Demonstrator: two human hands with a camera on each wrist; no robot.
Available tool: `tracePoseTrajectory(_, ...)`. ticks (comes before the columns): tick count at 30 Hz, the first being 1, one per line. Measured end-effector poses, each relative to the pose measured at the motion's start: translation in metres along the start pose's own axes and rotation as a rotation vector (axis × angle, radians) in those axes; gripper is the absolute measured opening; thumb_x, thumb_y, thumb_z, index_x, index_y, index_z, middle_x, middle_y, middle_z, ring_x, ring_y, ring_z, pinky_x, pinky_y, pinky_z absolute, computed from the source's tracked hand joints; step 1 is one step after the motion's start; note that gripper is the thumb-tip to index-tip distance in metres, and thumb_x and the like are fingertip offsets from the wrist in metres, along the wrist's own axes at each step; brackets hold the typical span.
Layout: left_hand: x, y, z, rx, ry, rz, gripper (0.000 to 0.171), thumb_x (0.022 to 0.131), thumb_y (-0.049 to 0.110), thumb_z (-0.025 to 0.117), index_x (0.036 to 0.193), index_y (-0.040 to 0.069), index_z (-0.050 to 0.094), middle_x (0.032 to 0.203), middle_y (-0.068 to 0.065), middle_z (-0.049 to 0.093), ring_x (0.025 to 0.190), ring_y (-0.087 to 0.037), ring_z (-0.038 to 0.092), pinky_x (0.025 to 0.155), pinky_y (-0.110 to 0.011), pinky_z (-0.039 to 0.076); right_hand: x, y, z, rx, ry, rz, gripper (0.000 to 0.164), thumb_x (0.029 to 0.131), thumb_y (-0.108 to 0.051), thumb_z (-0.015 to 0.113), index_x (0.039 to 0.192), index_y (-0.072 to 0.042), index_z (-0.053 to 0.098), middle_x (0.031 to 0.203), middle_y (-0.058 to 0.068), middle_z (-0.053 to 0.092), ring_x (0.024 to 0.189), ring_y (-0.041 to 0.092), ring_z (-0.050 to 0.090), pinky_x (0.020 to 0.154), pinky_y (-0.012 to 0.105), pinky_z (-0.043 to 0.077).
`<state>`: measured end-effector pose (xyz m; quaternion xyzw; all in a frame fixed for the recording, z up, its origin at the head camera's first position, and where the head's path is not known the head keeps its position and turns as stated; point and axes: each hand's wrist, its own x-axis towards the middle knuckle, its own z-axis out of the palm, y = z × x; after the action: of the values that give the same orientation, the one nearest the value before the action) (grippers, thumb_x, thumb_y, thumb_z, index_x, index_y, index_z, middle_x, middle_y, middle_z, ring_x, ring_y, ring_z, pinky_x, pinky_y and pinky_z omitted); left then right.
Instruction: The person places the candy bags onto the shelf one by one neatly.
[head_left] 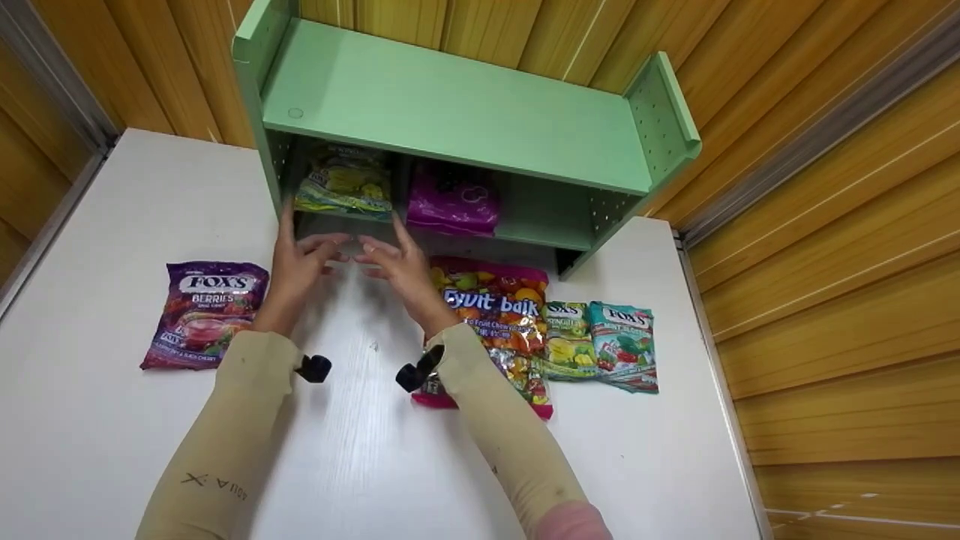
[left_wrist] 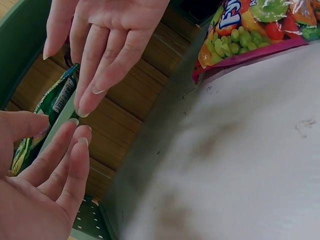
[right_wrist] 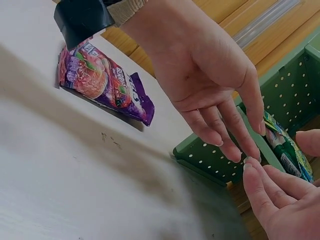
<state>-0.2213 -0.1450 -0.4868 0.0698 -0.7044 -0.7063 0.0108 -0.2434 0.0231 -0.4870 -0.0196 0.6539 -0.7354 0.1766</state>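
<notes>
On the lower level of a green shelf (head_left: 450, 112) lies a yellow-green candy bag (head_left: 345, 184). My left hand (head_left: 295, 262) is at the bag's left front corner, its thumb extended up beside it. At the right front corner is my right hand (head_left: 403, 268), with its thumb pointing up along that side. The fingers of both hands are loosely straight and point toward each other just below the shelf's front edge, their tips nearly meeting in the wrist views. Neither hand grips anything. To the right of that bag, a magenta bag (head_left: 454, 201) sits on the same level.
A purple Fox's Berries bag (head_left: 206, 311) lies on the white table (head_left: 345, 450), left of my left forearm. Right of my right forearm are a large fruit candy bag (head_left: 495, 304), a small yellow-green Fox's bag (head_left: 570, 341) and a teal Fox's bag (head_left: 624, 345). Wood-panelled walls (head_left: 825, 300) surround the table.
</notes>
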Motion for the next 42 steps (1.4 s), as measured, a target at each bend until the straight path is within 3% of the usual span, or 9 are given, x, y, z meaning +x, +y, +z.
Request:
tracePoseTrajectory(5,0.002,0.001,0.004,-0.006,0.067,0.040,0.085,0.097,0.021,0.058,0.156,0.031,-0.003,0.119,-0.012,0.068,0.082,-0.013,0.070,0.068,-0.025,0.056,-0.003,-0.001,0.004,-0.026,-0.009,-0.030,0.080,0.098,-0.016,0.057,0.157,-0.026,0.004,0.133,0.011,0.062,0.106,0.026,0.068,0.088,0.033,0.057)
tracePoseTrajectory(8,-0.002,0.010,0.009,0.004,0.064,0.048,0.082,0.098,0.016,0.056,0.157,0.029,0.000,0.120,-0.017,0.067,0.082,-0.015,0.070,0.068,-0.026,0.057,-0.007,-0.002,0.004,-0.020,-0.017,-0.056,0.079,0.098,-0.015,0.057,0.157,-0.027,0.005,0.134,0.011,0.061,0.106,0.026,0.068,0.088,0.033,0.057)
tracePoseTrajectory(12,-0.009,0.018,0.018,0.035,0.043,0.029,0.076,0.099,0.013,0.052,0.157,0.024,0.004,0.123,-0.020,0.065,0.085,-0.018,0.069,0.069,-0.029,0.058,-0.015,-0.004,0.002,-0.010,-0.035,-0.084,0.073,0.098,-0.014,0.055,0.157,-0.026,0.012,0.136,0.013,0.059,0.108,0.029,0.067,0.091,0.035,0.056)
tracePoseTrajectory(16,-0.009,0.013,0.027,0.070,0.026,0.041,0.066,0.100,0.018,0.051,0.156,0.026,0.016,0.123,-0.016,0.065,0.087,-0.016,0.066,0.070,-0.027,0.058,-0.024,-0.008,-0.002,-0.002,-0.010,-0.124,0.062,0.099,-0.015,0.054,0.154,-0.022,0.026,0.132,0.013,0.062,0.105,0.027,0.068,0.091,0.038,0.055)
tracePoseTrajectory(23,-0.012,0.001,0.049,0.108,0.031,0.139,0.050,0.100,0.022,0.053,0.148,0.019,0.040,0.128,-0.012,0.062,0.093,-0.023,0.067,0.064,-0.020,0.054,-0.039,-0.012,-0.019,0.012,0.196,-0.296,0.033,0.101,-0.016,0.051,0.132,-0.006,0.056,0.115,0.015,0.069,0.098,0.029,0.068,0.082,0.031,0.057)
tracePoseTrajectory(26,-0.015,0.001,0.058,0.127,0.058,0.175,0.047,0.099,0.020,0.054,0.145,0.016,0.044,0.134,-0.011,0.055,0.101,-0.025,0.063,0.064,-0.017,0.052,-0.045,-0.012,-0.030,0.035,0.312,-0.372,0.027,0.101,-0.015,0.050,0.122,-0.003,0.060,0.110,0.016,0.069,0.102,0.038,0.063,0.082,0.034,0.056)
tracePoseTrajectory(30,-0.019,0.001,0.069,0.173,0.061,0.229,0.047,0.099,0.020,0.054,0.145,0.013,0.045,0.141,-0.009,0.048,0.113,-0.023,0.057,0.074,-0.021,0.052,-0.053,-0.011,-0.043,0.008,0.419,-0.443,0.027,0.102,-0.016,0.047,0.120,0.000,0.059,0.109,0.016,0.067,0.105,0.036,0.060,0.086,0.036,0.053)
tracePoseTrajectory(36,-0.021,0.002,0.083,0.154,-0.012,0.241,0.053,0.099,0.021,0.055,0.149,0.016,0.038,0.155,-0.005,0.036,0.136,-0.022,0.044,0.103,-0.044,0.047,-0.064,-0.010,-0.055,-0.076,0.541,-0.478,0.029,0.103,-0.017,0.045,0.128,-0.005,0.054,0.127,0.015,0.057,0.116,0.018,0.055,0.099,0.030,0.047)
tracePoseTrajectory(42,-0.021,0.003,0.089,0.151,-0.118,0.214,0.063,0.099,0.024,0.055,0.154,0.027,0.025,0.162,0.003,0.021,0.142,-0.022,0.036,0.108,-0.041,0.044,-0.062,-0.013,-0.072,-0.082,0.626,-0.442,0.037,0.103,-0.017,0.045,0.140,-0.014,0.049,0.147,0.001,0.044,0.134,0.017,0.043,0.111,0.035,0.039)
